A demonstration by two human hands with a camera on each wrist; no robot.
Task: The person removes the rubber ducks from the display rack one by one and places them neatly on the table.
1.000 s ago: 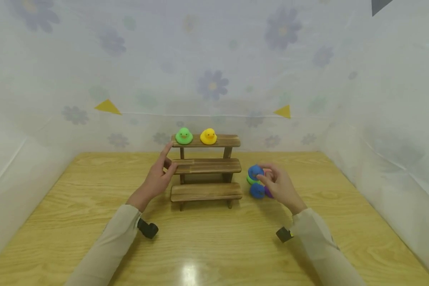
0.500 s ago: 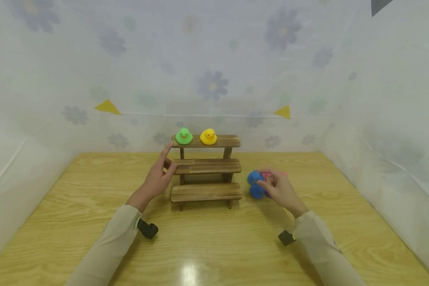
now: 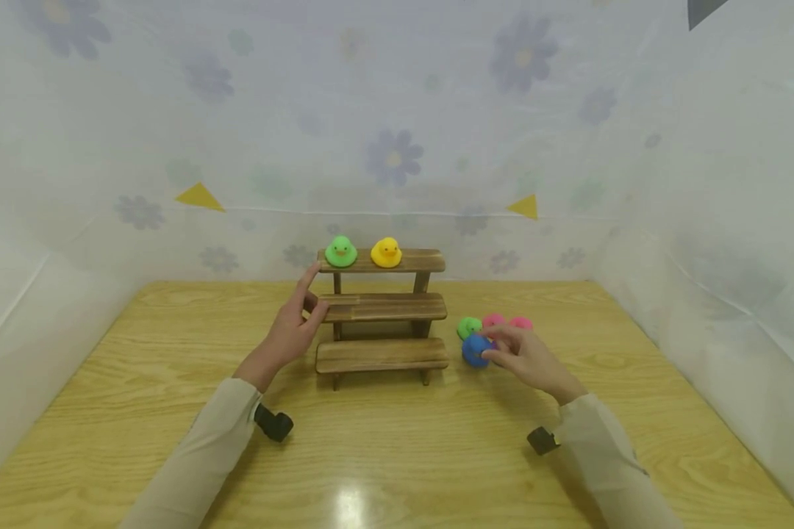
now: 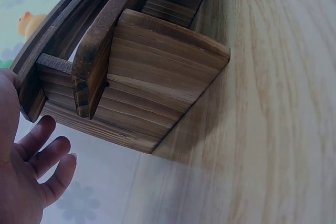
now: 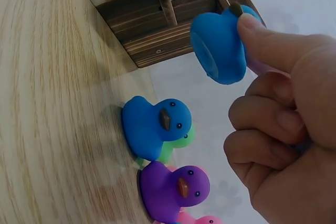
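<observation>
A wooden three-tier stand (image 3: 384,307) is on the table in the head view. On its top shelf sit a green rubber duck (image 3: 340,253) and a yellow rubber duck (image 3: 387,253). My left hand (image 3: 287,334) rests at the stand's left end, index finger by the top shelf and thumb by the middle one. Between thumb and forefinger, my right hand (image 3: 529,356) pinches a blue rubber duck (image 5: 219,51), tilted so its flat base shows in the right wrist view. Below it, a second blue duck (image 5: 144,129) and a purple duck (image 5: 168,190) stand on the table.
Behind the right hand are another green duck (image 3: 468,328) and pink ducks (image 3: 520,323), partly covered. A floral sheet (image 3: 397,110) with yellow triangles hangs behind the wood-grain table (image 3: 384,441) and along both sides.
My right hand has moved down and toward me with the blue duck, which now overlaps the other blue one in the head view. The left hand and stand stay put.
</observation>
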